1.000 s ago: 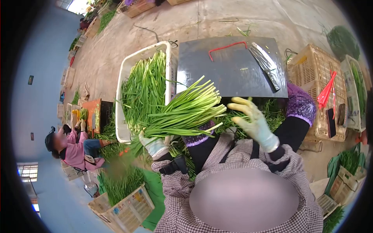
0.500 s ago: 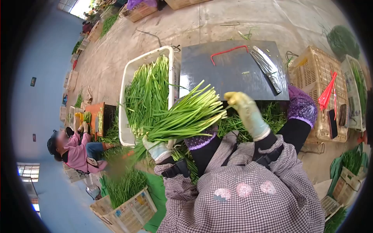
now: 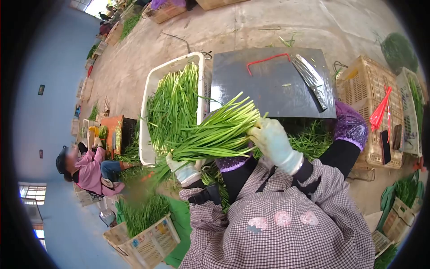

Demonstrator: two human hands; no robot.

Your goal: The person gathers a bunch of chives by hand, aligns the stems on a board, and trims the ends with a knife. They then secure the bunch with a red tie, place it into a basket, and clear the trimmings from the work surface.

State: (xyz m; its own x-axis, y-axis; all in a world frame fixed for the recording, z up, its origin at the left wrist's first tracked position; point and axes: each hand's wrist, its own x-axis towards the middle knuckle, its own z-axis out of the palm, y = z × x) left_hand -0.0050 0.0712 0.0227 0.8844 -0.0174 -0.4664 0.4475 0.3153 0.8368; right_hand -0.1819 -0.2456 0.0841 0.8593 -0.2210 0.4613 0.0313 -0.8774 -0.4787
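A thick bunch of garlic chives (image 3: 219,134) lies slantwise across my lap, pale stem ends toward the right. My left hand (image 3: 182,170), in a pale glove, is closed around its leafy end. At the stem ends my gloved right hand (image 3: 271,138) has its fingers closed on some of the stems. Beyond the bunch, a dark metal board (image 3: 264,85) carries a large knife (image 3: 310,80) and a bent red strip (image 3: 268,59). More chives fill the white crate (image 3: 146,121) to the left of the board.
A beige crate (image 3: 354,85) at right holds red ties (image 3: 381,112) and a black phone-like object (image 3: 385,147). Loose green leaves (image 3: 309,139) lie under the board. A co-worker in pink (image 3: 92,168) sits at far left. Another crate of chives (image 3: 150,246) stands at lower left.
My right hand has moved left and slightly down from beside the stem ends onto them. My left hand still holds the leafy end. The view has shifted a little.
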